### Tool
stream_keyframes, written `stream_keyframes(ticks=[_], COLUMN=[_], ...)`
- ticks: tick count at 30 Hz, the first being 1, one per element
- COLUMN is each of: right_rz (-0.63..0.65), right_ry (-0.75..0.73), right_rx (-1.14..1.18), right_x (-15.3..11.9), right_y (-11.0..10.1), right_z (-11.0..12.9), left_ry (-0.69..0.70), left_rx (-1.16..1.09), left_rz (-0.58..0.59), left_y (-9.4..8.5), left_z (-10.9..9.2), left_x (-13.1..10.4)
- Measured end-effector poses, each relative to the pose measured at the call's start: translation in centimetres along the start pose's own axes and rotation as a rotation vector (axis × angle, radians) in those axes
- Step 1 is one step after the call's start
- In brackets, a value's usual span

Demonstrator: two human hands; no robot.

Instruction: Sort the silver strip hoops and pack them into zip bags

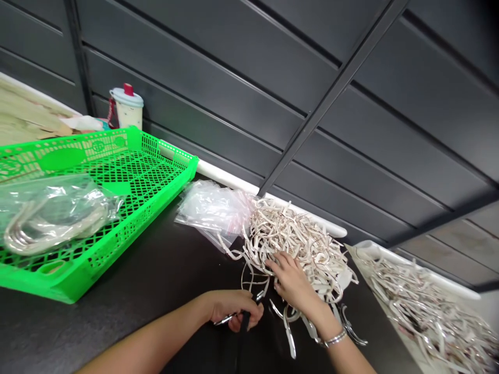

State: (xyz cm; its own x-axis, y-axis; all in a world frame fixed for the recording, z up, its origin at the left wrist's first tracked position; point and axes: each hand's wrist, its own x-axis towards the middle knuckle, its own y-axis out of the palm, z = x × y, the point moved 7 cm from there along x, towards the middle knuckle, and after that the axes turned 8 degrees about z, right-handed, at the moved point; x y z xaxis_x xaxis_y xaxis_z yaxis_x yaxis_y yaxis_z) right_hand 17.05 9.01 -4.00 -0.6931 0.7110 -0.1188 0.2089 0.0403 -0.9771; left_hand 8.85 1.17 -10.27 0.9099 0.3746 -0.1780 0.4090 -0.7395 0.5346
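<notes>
My left hand (pixel 236 309) is closed around a shiny silver curved strip (pixel 225 319), whose ends stick out on both sides of the fist. A dark strip (pixel 243 335) hangs down at the same fingers; whether they grip it I cannot tell. My right hand (pixel 291 280), a silver bracelet at its wrist, reaches onto a heaped pile of curved whitish and silver strips (pixel 307 239). Its fingers are apart, with the tips touching the pile's near left side. Several loose strips (pixel 287 332) lie on the dark table just below the pile.
At left, a green plastic crate (pixel 117 239) holds a clear bag of curved strips (pixel 54 218). Clear zip bags (pixel 214 208) lie beside the pile. Another heap of strips (pixel 436 306) is at right. A lidded cup (pixel 129 109) stands behind the crate, near the grey panelled wall (pixel 202 78).
</notes>
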Motion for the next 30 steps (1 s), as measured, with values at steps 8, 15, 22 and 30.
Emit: stream_keyframes(ticks=[8, 15, 22, 30], right_rz=[0.151, 0.051, -0.244, -0.566], right_ry=[0.035, 0.121, 0.376, 0.479], right_rx=[-0.123, 0.154, 0.628, 1.14], right_x=[1.8, 3.5, 4.5, 3.8], right_y=[1.4, -0.6, -8.5, -13.1], right_z=[0.5, -2.7, -12.2, -18.9], left_ry=[-0.093, -0.09, -0.087, -0.059], left_rx=[0.092, 0.082, 0.064, 0.058], left_rz=[-0.012, -0.002, -0.039, -0.042], left_y=[-0.4, -0.5, -1.0, -1.0], left_z=[1.5, 1.4, 1.1, 0.8], left_x=[0.5, 0.4, 0.3, 0.1])
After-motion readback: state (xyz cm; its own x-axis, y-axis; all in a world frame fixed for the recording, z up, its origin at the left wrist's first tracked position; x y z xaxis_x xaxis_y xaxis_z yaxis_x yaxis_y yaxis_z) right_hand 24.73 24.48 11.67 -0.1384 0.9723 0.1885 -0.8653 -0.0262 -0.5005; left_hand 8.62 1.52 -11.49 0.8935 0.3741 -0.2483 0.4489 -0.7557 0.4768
